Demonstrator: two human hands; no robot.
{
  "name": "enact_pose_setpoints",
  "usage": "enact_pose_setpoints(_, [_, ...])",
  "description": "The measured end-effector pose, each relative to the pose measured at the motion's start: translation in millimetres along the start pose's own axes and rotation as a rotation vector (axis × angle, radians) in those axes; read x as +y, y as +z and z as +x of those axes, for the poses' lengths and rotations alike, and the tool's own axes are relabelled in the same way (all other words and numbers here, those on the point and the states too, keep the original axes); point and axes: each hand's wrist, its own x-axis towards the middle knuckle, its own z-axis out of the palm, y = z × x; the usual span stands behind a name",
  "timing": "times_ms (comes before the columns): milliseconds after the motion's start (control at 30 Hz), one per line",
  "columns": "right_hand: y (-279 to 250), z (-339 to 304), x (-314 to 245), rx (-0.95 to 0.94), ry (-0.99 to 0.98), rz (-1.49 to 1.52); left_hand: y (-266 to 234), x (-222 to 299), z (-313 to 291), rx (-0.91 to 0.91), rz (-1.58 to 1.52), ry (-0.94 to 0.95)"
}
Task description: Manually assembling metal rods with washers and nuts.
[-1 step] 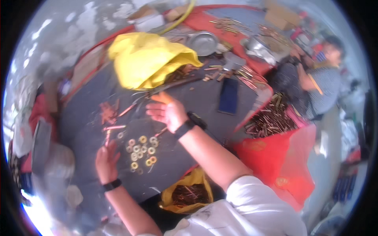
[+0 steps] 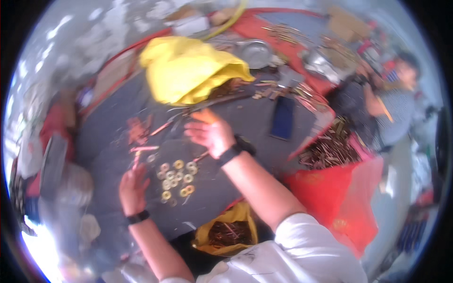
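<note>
My left hand (image 2: 133, 191) is over the dark mat, fingers pointing forward and the thumb apart. A thin copper-coloured strip (image 2: 137, 158) lies at its fingertips; blur hides whether they touch. My right hand (image 2: 212, 135) is open above the mat with spread fingers and nothing in it; one finger has an orange covering. Between and nearer than the hands lies a group of brass-coloured and silvery rings (image 2: 178, 164). Beyond the left hand is a small pile of reddish copper-coloured pieces (image 2: 137, 132). Past the right hand lies a yellow sack (image 2: 181, 70), its mouth showing metal pieces.
A dark blue flat rectangular object (image 2: 282, 118) rests right of my right hand. Another heap of metal pieces (image 2: 332, 146) lies beside a red sheet (image 2: 325, 193). A yellow bag (image 2: 203, 234) of copper-coloured pieces stands close to me. Another person (image 2: 391, 104) sits at the right.
The whole scene sits slightly further right in the picture. Both hands keep nearly the same pose, and the pieces on the mat look unmoved.
</note>
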Motion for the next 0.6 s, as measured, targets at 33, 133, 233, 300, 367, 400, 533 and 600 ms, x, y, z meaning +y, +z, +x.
enact_pose_setpoints(33, [1,-1,-1,0.02,0.016,0.013,8,2,-4,0.051,0.044,-0.017])
enact_pose_setpoints(133, [-17,-5,-9,-0.017,-0.077,-0.006,19,-4,1,-0.001,-0.228,-0.045])
enact_pose_setpoints(233, [-5,-18,-18,0.104,-0.314,-0.542,21,-9,9,-0.066,-0.342,-0.028])
enact_pose_setpoints(300, [4,-21,0,0.182,-0.8,-1.296,26,5,0,-0.019,-0.257,-0.033])
enact_pose_setpoints(367, [15,-25,8,0.134,-1.004,-1.507,23,9,-5,0.016,-0.278,-0.044])
enact_pose_setpoints(400, [17,-25,12,0.057,-1.043,-1.549,22,9,-6,0.012,-0.259,-0.048])
enact_pose_setpoints(533, [24,-24,21,-0.147,-0.712,-1.379,23,12,-5,-0.02,-0.192,-0.077])
enact_pose_setpoints(600, [27,-22,23,-0.209,-0.568,-1.206,25,14,-5,-0.047,-0.103,-0.071])
